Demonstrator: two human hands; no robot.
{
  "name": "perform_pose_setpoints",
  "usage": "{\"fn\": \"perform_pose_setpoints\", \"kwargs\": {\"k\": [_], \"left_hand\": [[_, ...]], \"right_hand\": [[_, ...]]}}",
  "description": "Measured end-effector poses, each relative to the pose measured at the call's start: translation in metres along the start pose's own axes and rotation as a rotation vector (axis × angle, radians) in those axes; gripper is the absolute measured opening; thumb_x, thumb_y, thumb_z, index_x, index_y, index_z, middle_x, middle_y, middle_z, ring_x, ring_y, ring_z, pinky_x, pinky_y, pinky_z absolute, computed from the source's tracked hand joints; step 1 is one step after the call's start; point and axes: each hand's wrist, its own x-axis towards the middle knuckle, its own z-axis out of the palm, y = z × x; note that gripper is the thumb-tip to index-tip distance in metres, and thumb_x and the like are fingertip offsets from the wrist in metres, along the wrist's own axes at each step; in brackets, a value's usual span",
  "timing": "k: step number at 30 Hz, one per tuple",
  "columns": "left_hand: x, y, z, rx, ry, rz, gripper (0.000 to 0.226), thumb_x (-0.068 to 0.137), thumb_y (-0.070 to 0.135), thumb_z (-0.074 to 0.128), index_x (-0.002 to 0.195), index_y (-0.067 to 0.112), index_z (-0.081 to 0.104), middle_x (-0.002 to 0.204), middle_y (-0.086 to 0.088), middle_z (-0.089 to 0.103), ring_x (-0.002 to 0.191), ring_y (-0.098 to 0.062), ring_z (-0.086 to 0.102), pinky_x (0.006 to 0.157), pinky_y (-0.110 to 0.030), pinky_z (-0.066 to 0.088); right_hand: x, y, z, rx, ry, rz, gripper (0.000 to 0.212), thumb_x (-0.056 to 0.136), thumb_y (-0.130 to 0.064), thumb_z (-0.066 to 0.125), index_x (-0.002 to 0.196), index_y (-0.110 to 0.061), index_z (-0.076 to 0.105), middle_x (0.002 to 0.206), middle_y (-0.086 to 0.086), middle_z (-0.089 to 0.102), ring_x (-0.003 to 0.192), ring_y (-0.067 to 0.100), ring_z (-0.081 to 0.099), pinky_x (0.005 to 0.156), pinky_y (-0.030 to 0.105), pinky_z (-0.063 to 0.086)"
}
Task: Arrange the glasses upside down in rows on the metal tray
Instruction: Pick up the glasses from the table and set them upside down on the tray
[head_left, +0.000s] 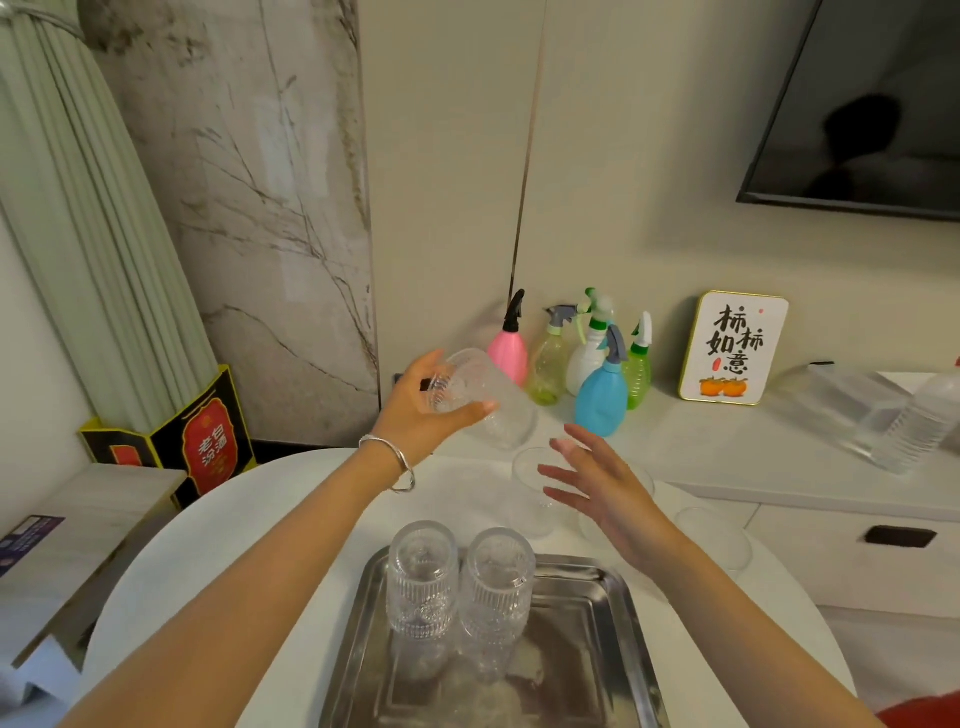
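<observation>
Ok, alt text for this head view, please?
The left hand holds a clear ribbed glass in the air above a round white table, while the open right hand reaches forward. Two ribbed glasses stand upside down on a metal tray.

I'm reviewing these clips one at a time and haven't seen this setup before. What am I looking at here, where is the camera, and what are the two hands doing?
There is no machine here: a person wears one wide-angle camera on the head, looking forward and down at their own arms. The left hand, with a bracelet on the wrist, holds a clear ribbed glass in the air, tilted on its side. The right hand is open and empty, hovering over more clear glasses standing on the round white table. Nearest the camera lies a metal tray with two ribbed glasses already upside down, side by side. Behind, on a counter, stand coloured spray bottles and a small sign.
</observation>
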Motion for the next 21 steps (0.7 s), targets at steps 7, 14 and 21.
{"fn": "perform_pose_setpoints", "kwargs": {"k": [7, 14, 21], "left_hand": [[-0.035, 0.029, 0.028, -0.320, -0.229, -0.115, 0.072, 0.047, 0.048, 0.077, 0.113, 0.028, 0.054, 0.125, -0.002, 0.055, 0.105, -0.015, 0.061, 0.079, -0.029, 0.056], [-0.073, -0.003, 0.052, -0.001, -0.367, -0.050, 0.075, 0.058, 0.043, 0.081, 0.122, 0.027, 0.045, 0.125, 0.007, 0.054, 0.113, -0.001, 0.050, 0.093, -0.020, 0.045], [-0.078, -0.050, 0.028, 0.736, -0.509, 0.051, 0.103, 0.050, 0.076, 0.064, 0.137, 0.034, 0.028, 0.146, 0.008, 0.035, 0.133, -0.015, 0.032, 0.113, -0.038, 0.024]], "right_hand": [[-0.011, -0.028, -0.003, 0.276, -0.139, 0.013, 0.045, 0.074, -0.048, 0.065, 0.114, -0.028, 0.062, 0.117, 0.005, 0.070, 0.110, 0.025, 0.065, 0.078, 0.031, 0.058], [-0.055, -0.033, -0.036, -0.021, 0.038, -0.061, 0.065, 0.065, -0.042, 0.070, 0.125, -0.020, 0.057, 0.111, 0.003, 0.071, 0.096, 0.016, 0.070, 0.072, 0.023, 0.058], [-0.067, -0.020, -0.052, -0.538, 0.176, -0.111, 0.064, 0.062, -0.037, 0.083, 0.120, -0.034, 0.055, 0.115, -0.010, 0.058, 0.098, 0.013, 0.059, 0.073, 0.017, 0.050]]}}
